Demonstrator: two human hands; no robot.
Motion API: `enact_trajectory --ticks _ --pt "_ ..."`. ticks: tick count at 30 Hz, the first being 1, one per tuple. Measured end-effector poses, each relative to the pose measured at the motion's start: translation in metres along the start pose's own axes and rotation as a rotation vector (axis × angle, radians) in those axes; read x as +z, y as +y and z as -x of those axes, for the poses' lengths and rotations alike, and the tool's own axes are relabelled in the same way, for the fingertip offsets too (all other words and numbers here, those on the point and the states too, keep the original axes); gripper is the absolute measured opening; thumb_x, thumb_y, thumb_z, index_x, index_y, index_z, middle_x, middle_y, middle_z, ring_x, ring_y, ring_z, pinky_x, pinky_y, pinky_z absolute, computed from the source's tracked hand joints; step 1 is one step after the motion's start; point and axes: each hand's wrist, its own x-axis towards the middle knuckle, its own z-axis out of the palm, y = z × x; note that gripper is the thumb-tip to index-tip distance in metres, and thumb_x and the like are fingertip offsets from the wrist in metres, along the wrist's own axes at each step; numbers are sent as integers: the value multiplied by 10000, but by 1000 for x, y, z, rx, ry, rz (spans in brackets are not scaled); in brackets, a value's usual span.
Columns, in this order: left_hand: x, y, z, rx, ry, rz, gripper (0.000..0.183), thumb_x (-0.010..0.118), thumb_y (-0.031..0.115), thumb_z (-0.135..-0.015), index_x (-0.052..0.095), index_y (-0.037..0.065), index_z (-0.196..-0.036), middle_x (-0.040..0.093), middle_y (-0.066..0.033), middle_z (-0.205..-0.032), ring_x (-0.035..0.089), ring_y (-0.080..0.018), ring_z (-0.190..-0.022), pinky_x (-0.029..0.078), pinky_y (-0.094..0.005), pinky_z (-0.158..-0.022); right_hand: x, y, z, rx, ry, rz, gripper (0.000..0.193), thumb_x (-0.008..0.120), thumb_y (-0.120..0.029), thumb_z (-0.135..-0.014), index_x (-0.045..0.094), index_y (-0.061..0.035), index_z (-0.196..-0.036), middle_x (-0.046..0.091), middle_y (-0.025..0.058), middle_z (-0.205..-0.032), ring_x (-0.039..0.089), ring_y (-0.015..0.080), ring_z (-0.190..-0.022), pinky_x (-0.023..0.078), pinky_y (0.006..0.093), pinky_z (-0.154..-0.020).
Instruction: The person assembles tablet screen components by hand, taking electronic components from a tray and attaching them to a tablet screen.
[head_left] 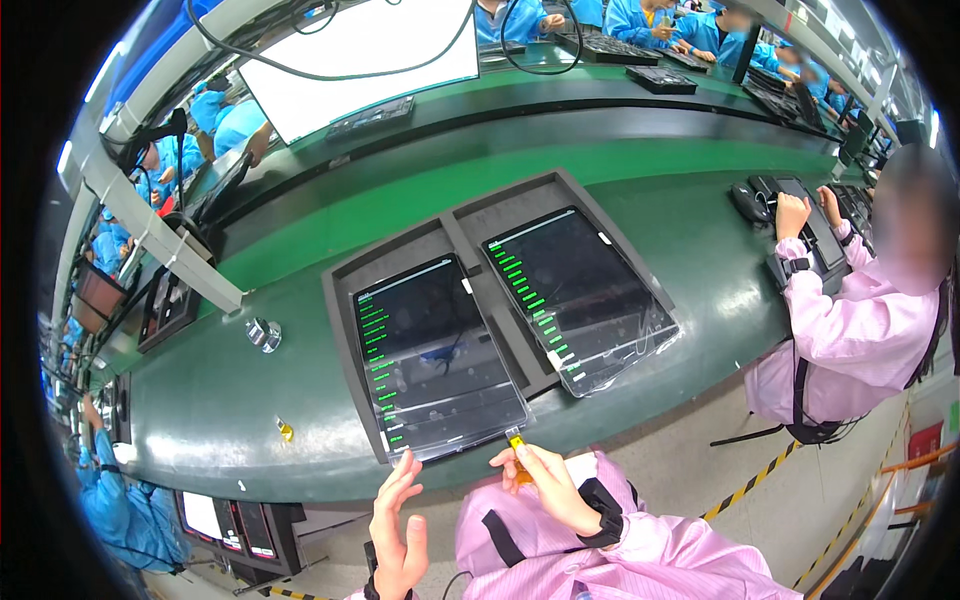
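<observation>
My right hand (548,487) pinched a small yellow connector (517,442) between closed fingertips, its tip touching the near edge of the left tablet (432,358) (screen lit with green lines). My left hand (398,525) was open, fingers spread, holding nothing, just below the same tablet's corner in the grey tray (345,300).

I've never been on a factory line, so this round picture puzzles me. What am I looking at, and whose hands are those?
The picture comes from a wide fisheye camera on a person's head, looking down, so straight edges bend. The two hands at the bottom are that person's own. The right hand pinches a small yellow connector at the near edge of a tablet; the left hand is open and holds nothing. Two tablets, the other one to the right, lie in a dark grey tray on a green bench, their screens showing green lines. A co-worker in pink works at the right.
</observation>
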Motion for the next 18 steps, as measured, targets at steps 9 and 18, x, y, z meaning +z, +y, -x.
enact_trajectory --ticks 9,18 --pt "-1 -5 2 16 -40 39 418 496 134 -910 412 -31 -1286 405 -275 -1377 470 -363 -1232 404 -424 -976 -2 -1 -4 -35 28 12 389 347 -264 -1026 612 20 -1049 534 10 -779 531 90 -705 450 222 -665" --pt "23 10 -35 156 -146 -352 413 624 51 -808 525 -41 -1198 542 -192 -1274 513 -337 -1192 385 -407 -995 -4 -8 -15 15 43 16 377 374 -278 -1020 637 -8 -1033 531 -2 -768 533 75 -702 449 205 -649"
